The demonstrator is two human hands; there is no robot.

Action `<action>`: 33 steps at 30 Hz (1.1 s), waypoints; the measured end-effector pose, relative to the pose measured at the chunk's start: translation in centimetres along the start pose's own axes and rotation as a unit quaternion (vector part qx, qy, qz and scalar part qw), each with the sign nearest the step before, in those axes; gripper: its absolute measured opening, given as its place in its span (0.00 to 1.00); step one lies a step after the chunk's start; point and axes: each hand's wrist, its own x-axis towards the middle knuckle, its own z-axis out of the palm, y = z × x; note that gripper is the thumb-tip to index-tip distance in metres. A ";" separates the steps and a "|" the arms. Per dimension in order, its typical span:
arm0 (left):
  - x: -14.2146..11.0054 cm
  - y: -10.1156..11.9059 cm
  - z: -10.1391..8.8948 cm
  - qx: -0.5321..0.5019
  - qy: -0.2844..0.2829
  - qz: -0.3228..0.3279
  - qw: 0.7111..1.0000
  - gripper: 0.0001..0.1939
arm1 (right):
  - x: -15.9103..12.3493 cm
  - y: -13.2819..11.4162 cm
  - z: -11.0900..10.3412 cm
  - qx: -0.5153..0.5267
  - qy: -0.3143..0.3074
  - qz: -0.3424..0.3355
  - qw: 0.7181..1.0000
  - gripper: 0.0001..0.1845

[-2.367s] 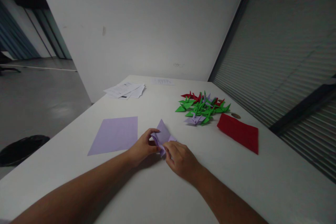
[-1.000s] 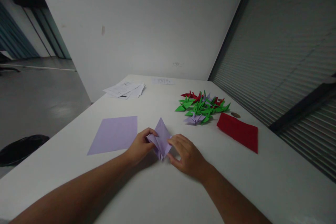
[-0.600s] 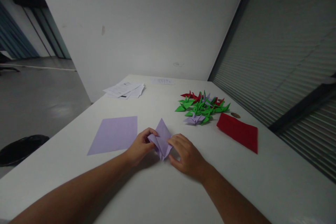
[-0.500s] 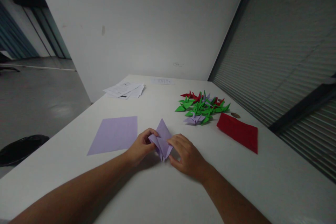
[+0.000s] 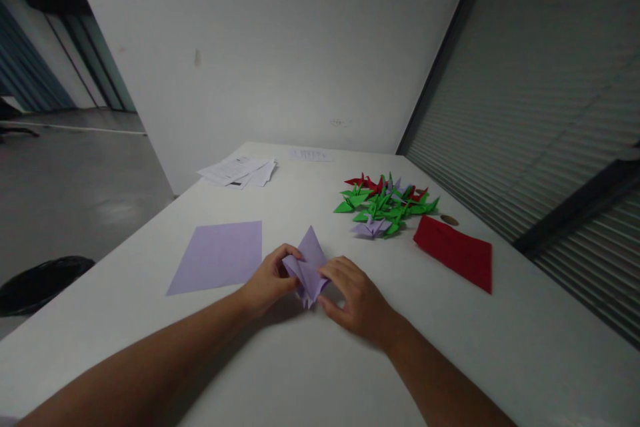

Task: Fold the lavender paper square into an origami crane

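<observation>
Lilac folded paper [image 5: 309, 267] is lying on the white table [image 5: 280, 373], and both hands are pinching it: the left hand [image 5: 267, 280] gripping its left edge, the right hand [image 5: 357, 300] its right, near a flat lilac sheet [image 5: 220, 257].

Print on the white sheets [image 5: 239, 171] is too small to read.

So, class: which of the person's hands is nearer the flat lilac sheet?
Left. The left hand lies just beside the flat lilac sheet; the right hand sits farther off, beyond the folded lilac paper.
</observation>
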 end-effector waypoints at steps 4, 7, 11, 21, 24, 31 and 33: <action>0.0 0.0 0.1 -0.002 0.006 -0.003 1.000 0.24 | 0.0 0.0 0.2 -0.017 0.006 -0.009 1.000 0.17; -0.1 0.2 0.4 -0.006 0.011 -0.005 1.000 0.26 | 0.0 0.0 0.3 -0.017 0.015 -0.013 1.000 0.18; -0.3 0.6 0.9 -0.008 0.020 -0.010 1.000 0.28 | 0.0 0.0 0.4 -0.002 0.026 -0.011 1.000 0.20; -0.4 0.3 0.9 0.008 0.048 0.007 0.999 0.34 | 0.0 -0.2 0.8 0.075 0.072 0.034 0.994 0.19; -0.3 0.3 0.8 0.013 0.053 0.020 0.998 0.35 | 0.0 -0.1 0.8 0.081 0.079 0.033 0.993 0.20; -0.2 0.4 1.0 0.015 0.085 0.032 0.996 0.41 | 0.1 -0.1 0.7 0.070 0.088 0.023 0.993 0.20; -0.2 0.6 1.2 0.011 0.095 0.027 0.995 0.49 | 0.1 -0.1 0.8 0.071 0.096 0.027 0.992 0.19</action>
